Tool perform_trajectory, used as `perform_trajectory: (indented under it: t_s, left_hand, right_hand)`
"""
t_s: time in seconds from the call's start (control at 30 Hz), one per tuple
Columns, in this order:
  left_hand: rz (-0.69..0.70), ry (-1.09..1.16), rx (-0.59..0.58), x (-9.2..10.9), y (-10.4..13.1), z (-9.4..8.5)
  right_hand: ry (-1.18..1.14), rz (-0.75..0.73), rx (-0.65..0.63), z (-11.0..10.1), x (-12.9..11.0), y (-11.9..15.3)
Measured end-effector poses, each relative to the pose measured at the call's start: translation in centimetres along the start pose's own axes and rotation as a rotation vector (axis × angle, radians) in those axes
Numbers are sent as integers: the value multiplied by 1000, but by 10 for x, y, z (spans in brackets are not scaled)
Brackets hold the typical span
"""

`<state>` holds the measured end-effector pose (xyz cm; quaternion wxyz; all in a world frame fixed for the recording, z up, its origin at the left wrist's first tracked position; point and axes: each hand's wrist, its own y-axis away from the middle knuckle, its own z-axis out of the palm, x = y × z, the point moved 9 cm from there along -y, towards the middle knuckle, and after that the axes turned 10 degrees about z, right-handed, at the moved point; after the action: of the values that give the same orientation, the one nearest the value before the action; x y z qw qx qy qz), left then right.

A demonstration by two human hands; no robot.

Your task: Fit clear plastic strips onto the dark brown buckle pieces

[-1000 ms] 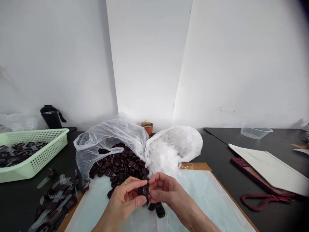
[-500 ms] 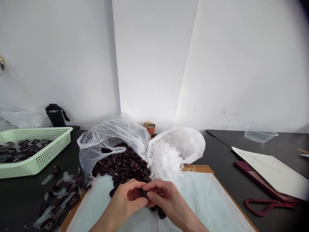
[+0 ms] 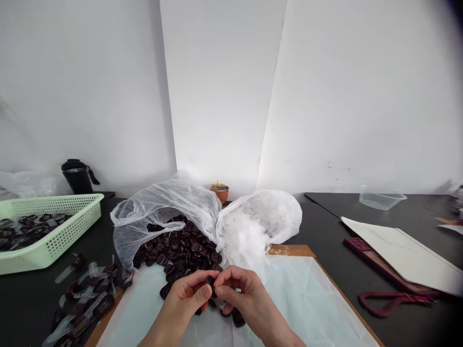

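Over the pale sheet (image 3: pixel 289 299), my left hand (image 3: pixel 183 299) pinches a small glossy dark brown plastic piece (image 3: pixel 210 281) between thumb and forefinger. My right hand (image 3: pixel 248 296) meets it there, its thumb and forefinger pressed together at the piece's right side. A bit of clear plastic strip (image 3: pixel 219 303) shows beneath the fingertips; which hand grips it is hard to make out. Behind my hands, a heap of similar slotted brown pieces (image 3: pixel 186 248) spills from a thin clear bag (image 3: pixel 144 200). Beside it, a white bag (image 3: pixel 291 221) spills clear plastic strips (image 3: pixel 244 241).
Brown pieces joined to clear strips (image 3: pixel 85 303) lie at left, near a green basket (image 3: pixel 68 241) holding more. A black tumbler (image 3: pixel 77 178) and a small orange pot (image 3: pixel 220 193) stand behind. Rightward are scissors (image 3: pixel 383 303), a notebook (image 3: pixel 398 250) and a clear tub (image 3: pixel 381 198).
The brown piece now shows more plainly between my fingertips, and the clear strip has come into view below. My left thumb has lifted toward the piece. The whole view has shifted slightly.
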<state>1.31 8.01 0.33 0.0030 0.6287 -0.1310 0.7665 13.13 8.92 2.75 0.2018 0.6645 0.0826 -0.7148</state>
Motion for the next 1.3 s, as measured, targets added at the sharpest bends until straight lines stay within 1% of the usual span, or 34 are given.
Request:
perform_trajectory:
  t_s: [0.07, 0.13, 0.17, 0.23, 0.37, 0.47, 0.57, 0.67, 0.9, 1.0, 1.07, 1.2, 1.3]
  left_hand:
    - [-12, -7, 20, -1, 1, 0]
    - [-14, -18, 27, 0, 1, 0]
    - [-14, -28, 22, 0, 2, 0]
    - [-36, -52, 9, -2, 3, 1]
    - [-96, -25, -10, -8, 5, 5]
    - [-103, 62, -17, -5, 6, 10]
    - [-133, 175, 30, -2, 7, 11]
    - [-146, 245, 55, -1, 9, 11]
    - [-133, 234, -16, -2, 11, 19]
    - [-143, 249, -52, -4, 11, 23]
    - [-142, 277, -33, -6, 11, 21]
    - [-117, 302, 47, -8, 9, 14]
    - [-109, 294, 53, -8, 8, 13]
  right_hand:
    - [138, -106, 102, -4, -11, 5]
    - [254, -194, 174, -3, -22, 12]
    - [285, -222, 190, -3, -26, 15]
    - [284, -233, 186, -2, -30, 17]
    - [146, -163, 95, -4, -25, 12]
    - [36, -142, 23, -2, -22, 8]
    - [-58, -130, -26, 2, -23, 9]
    - [-128, -98, -29, 4, -23, 10]
    - [-214, -19, 18, 0, -14, 8]
    - [-205, 18, 25, -4, -14, 9]
    - [-178, 26, 9, -5, -17, 10]
    - [-150, 56, -10, -7, -19, 12]
    - [-159, 80, -1, -8, -15, 12]
